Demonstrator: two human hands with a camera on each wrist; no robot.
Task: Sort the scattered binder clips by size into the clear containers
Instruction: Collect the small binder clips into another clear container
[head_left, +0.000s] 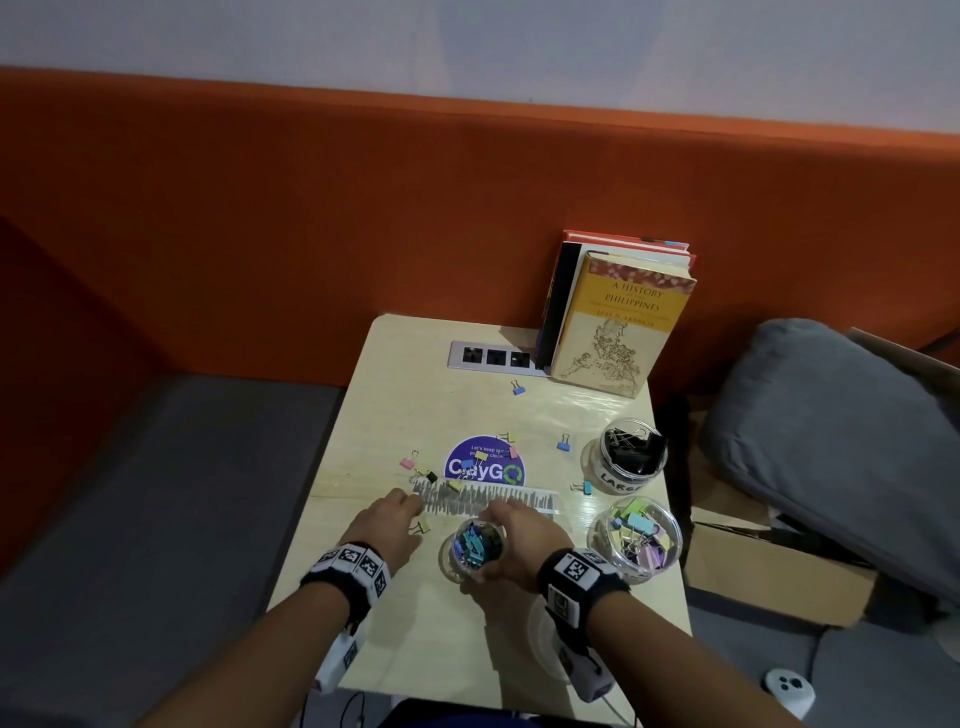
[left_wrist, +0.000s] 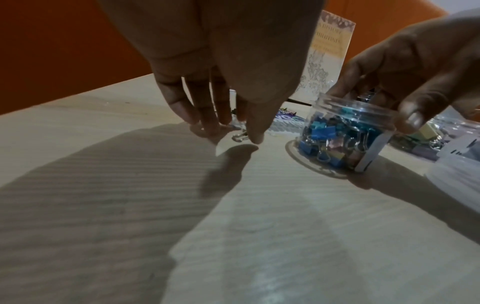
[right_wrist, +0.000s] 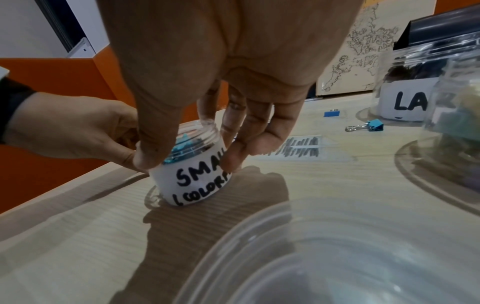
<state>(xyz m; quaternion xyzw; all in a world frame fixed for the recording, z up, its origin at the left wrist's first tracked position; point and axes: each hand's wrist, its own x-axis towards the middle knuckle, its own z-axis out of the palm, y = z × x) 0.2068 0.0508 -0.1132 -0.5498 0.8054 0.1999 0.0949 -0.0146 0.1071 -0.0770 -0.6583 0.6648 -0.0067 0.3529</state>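
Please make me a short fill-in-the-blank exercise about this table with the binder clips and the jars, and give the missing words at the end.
1. The right hand holds the jar whose label begins with "____".
2. The jar labelled "LA..." holds clips of ____ colour.
3. The left hand reaches down to a clip lying on the ____.
4. The book standing at the back is a history of the ____.

Missing words: SMA; black; table; Philippines

Clear glossy plastic jar (right_wrist: 193, 164); matt wood-grain table (head_left: 467, 634).
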